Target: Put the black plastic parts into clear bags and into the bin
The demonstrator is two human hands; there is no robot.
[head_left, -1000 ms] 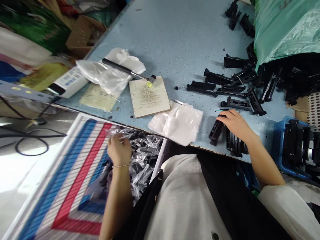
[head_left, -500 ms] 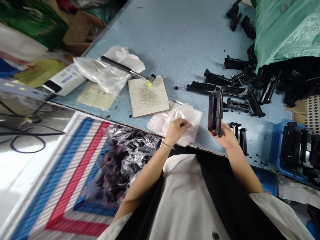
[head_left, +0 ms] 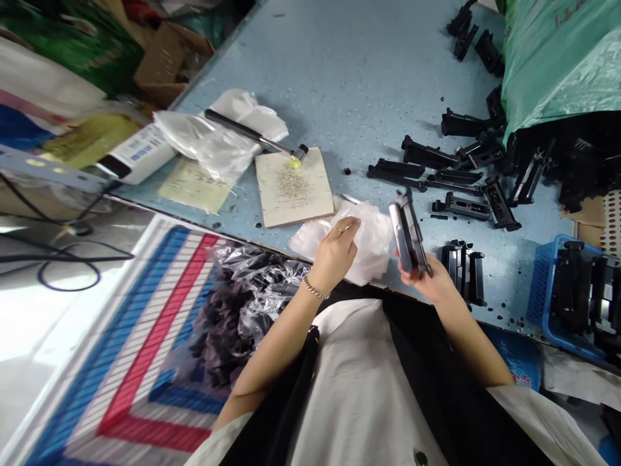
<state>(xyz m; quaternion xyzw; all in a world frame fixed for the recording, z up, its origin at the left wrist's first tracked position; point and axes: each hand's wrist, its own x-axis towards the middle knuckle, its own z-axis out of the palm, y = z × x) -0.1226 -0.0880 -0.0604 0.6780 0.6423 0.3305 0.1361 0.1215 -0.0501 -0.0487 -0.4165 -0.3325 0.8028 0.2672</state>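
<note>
My right hand (head_left: 427, 278) grips a long black part with a bright metal strip (head_left: 408, 236), held tilted above the table's front edge. My left hand (head_left: 337, 252), with a beaded bracelet and a ring, has its fingertips pressed together over a pile of clear plastic bags (head_left: 371, 243). Whether a bag edge is between those fingertips I cannot make out. Beside my right hand several similar black parts (head_left: 463, 268) stand in a row on the table. Past the held part, more loose black parts (head_left: 460, 206) lie scattered.
A hammer (head_left: 237, 126) lies across a plastic sheet and a pale board (head_left: 295, 191) sprinkled with crumbs. At the right are a green sack (head_left: 563, 65) spilling black parts and a blue basket (head_left: 538, 285) of them. Bagged dark pieces (head_left: 228, 323) sit below the table edge at left.
My left hand has lifted a little from the plastic bags and shifted left. The black part in my right hand has tilted and come slightly left toward the bags.
</note>
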